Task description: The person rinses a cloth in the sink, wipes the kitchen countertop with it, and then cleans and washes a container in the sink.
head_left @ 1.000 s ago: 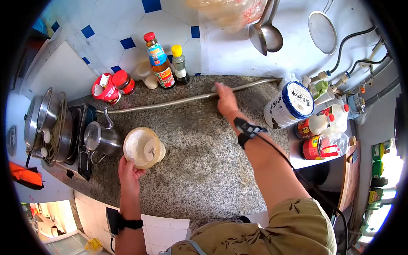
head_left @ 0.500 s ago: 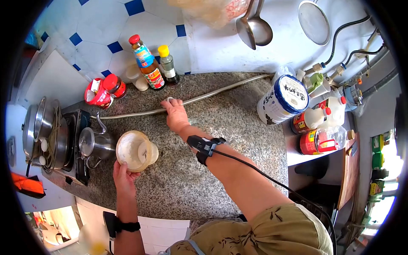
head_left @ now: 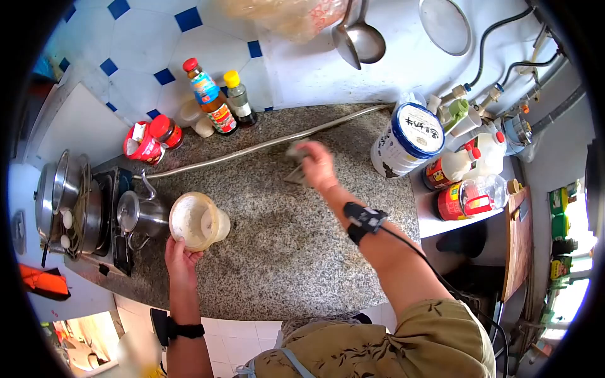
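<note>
Left grip (head_left: 181,259) is pinching the round cream plastic tub (head_left: 194,220) at its near side — tub just ahead on the speckled grey stone surface (head_left: 271,271). Right grip (head_left: 317,167) is motion-blurred by a smudgy grey item (head_left: 294,175) — I can't tell if it's clenched.

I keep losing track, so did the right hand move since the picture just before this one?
Yes. The right hand has moved right, closer to the blue-lidded tub.
</note>
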### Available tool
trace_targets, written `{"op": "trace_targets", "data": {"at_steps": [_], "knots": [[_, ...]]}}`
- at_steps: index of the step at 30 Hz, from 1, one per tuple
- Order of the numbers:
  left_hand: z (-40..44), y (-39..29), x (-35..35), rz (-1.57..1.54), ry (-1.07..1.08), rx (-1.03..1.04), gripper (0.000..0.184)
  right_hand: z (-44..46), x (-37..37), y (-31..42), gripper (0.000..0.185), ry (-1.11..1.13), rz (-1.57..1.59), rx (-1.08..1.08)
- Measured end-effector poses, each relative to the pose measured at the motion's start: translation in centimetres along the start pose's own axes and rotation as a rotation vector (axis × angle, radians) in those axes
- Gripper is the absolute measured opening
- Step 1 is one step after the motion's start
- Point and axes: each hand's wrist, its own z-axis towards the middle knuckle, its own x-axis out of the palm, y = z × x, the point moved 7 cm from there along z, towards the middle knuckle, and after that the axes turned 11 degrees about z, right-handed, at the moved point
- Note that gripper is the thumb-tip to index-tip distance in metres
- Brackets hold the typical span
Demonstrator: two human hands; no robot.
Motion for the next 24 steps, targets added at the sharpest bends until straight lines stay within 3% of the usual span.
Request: {"op": "trace_targets", "data": {"at_steps": [3,6,7,9,14,16,21,22,24], "knots": [[-0.6,-0.4,0.0,-0.029,-0.05,-0.029,0.032,1.2,-7.0,2.6,0.03,-0.225,-0.615,-0.272],[-0.8,-0.4,0.1,-0.036,-0.034,-0.011,0.03,1.9,-8.3,0.7,0.038,-0.156,-0.936,-0.067],[-0.7,-0.4,-0.1,-0.035,-0.046,-0.01,0.03,1.6,-6.4,0.2,0.038,-0.147,-0.929,-0.069],[-0.8,-0.2,-0.2,0.007,-0.044,0.01,0.034,0.2,0.4,-0.3,0.037,-0.009,-0.859,-0.298],[-0.5,-0.5,-0.5,0.028,-0.099,-0.003,0.032,-2.0,11.9,-0.6,0.042,0.291,-0.882,-0.319],[-0.4,-0.2,-1.2,0.035,-0.108,-0.001,0.031,-4.0,14.9,-1.5,0.044,0.6,-0.83,-0.265],[1.0,0.6,-4.3,-0.028,-0.176,0.023,0.028,-12.0,13.1,0.0,0.041,0.905,-0.691,-0.213],[1.0,0.7,-4.6,-0.017,-0.175,0.025,0.028,-13.6,11.5,0.1,0.041,0.877,-0.714,-0.196],[1.1,1.0,-4.8,-0.019,-0.171,0.027,0.033,-16.1,10.5,0.9,0.039,0.923,-0.554,-0.315]]}}
